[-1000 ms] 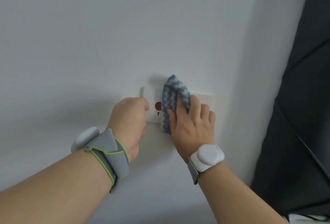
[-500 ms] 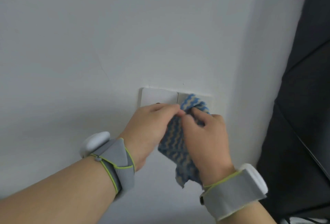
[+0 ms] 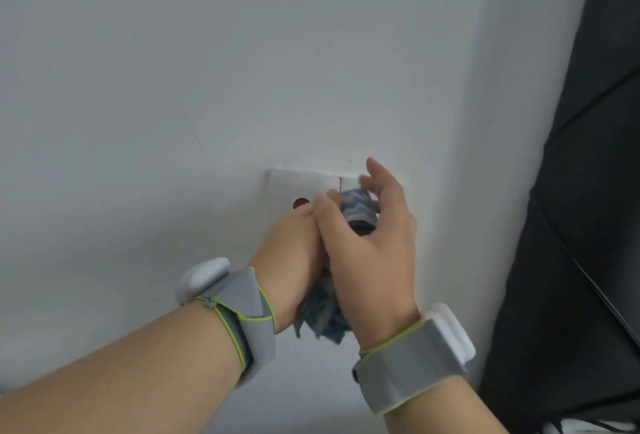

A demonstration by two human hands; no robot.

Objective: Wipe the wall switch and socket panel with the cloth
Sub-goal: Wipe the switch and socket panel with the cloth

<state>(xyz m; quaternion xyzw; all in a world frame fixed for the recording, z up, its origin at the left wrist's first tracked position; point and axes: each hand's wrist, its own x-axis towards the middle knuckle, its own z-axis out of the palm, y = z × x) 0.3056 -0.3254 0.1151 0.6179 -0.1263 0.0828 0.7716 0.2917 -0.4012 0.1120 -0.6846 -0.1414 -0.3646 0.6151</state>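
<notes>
A white switch and socket panel [image 3: 304, 184] sits on the white wall, with a red dot [image 3: 300, 203] showing on its left plate. Its right plate is mostly hidden behind my hands. A blue and beige zigzag cloth [image 3: 356, 208] is bunched between both hands just in front of the panel, its tail [image 3: 322, 319] hanging below them. My left hand [image 3: 294, 253] grips the cloth from the left. My right hand [image 3: 374, 243] wraps it from the right, thumb pressed on, fingers partly spread above it.
The white wall [image 3: 242, 70] fills most of the view. A wall corner runs down at the right, and a dark padded surface [image 3: 588, 191] stands beyond it. Both wrists carry grey bands with white devices.
The hands have gathered the cloth into a tighter bunch. My right hand's fingers lifted and spread above it, and the red dot on the left plate is uncovered again.
</notes>
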